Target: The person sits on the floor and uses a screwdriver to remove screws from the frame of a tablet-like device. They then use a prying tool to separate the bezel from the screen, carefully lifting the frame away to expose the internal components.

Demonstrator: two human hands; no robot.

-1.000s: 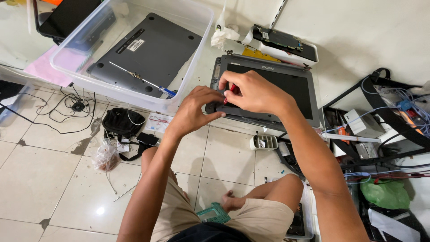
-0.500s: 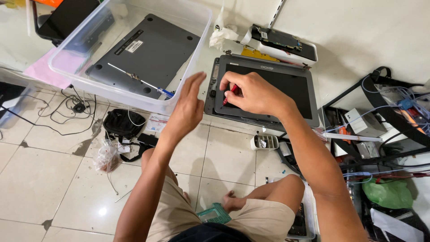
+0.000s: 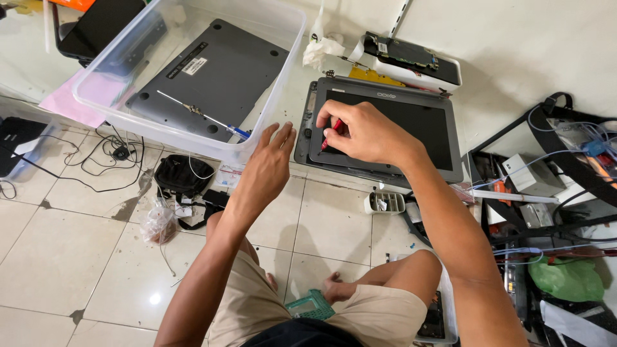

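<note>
A grey laptop screen panel (image 3: 411, 122) lies flat on the tiled floor in front of me. My right hand (image 3: 360, 132) grips a small red-handled screwdriver (image 3: 332, 130) whose tip rests on the panel's near left corner. My left hand (image 3: 267, 167) hovers open with fingers straight, just left of the panel and next to the corner of a clear plastic bin (image 3: 128, 119). Inside the bin lie a grey laptop bottom cover (image 3: 222, 74) and a long blue-handled screwdriver (image 3: 205, 115).
A white laptop part with a circuit board (image 3: 414, 58) sits behind the panel. A small white parts tray (image 3: 384, 203) lies near my knee. A black pouch (image 3: 182, 175), cables (image 3: 96, 151) and a plastic bag lie left. Cluttered electronics and straps fill the right side.
My left hand let go of the panel's edge and moved left toward the bin, fingers spread. My right hand stayed on the panel's corner with the red screwdriver.
</note>
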